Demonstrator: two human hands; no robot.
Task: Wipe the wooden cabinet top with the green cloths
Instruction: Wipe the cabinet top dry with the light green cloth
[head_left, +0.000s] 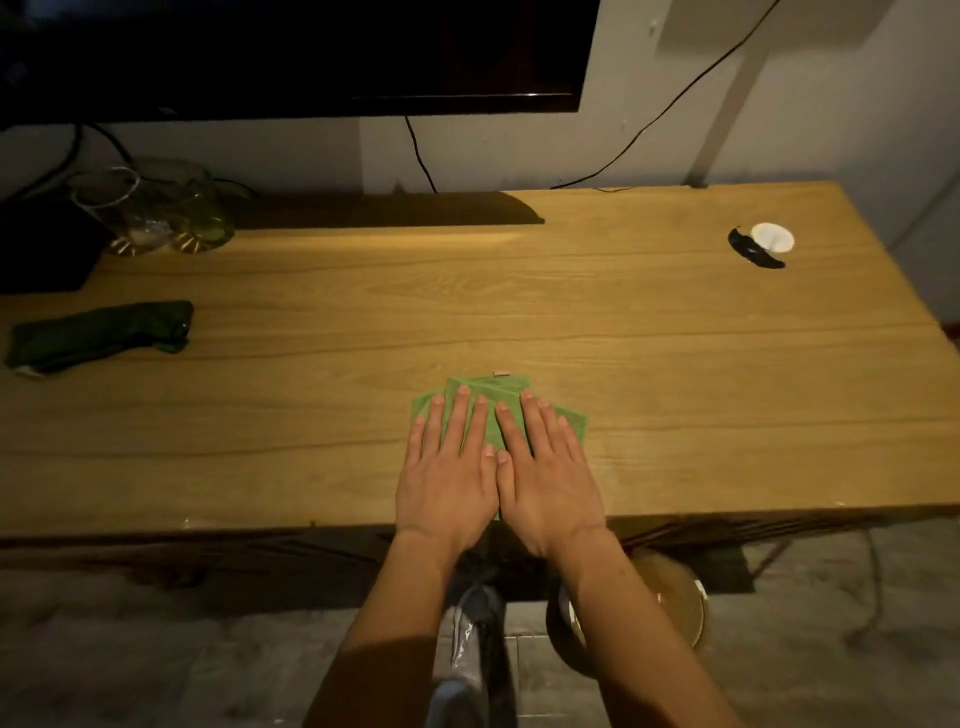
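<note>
Wooden cabinet top mostly bare, dimly lit. Green cloths lie near the front edge, pinned under left hand and right hand, fingers flat and spread, not gripping. Looks like wipe start. Next: push outward with even pressure, clear of the dark folded umbrella.

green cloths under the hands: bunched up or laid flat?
Laid flat. The green cloths lie fanned and overlapping on the cabinet top, with both the left hand and right hand pressed palm-down on them, fingers extended.
</note>
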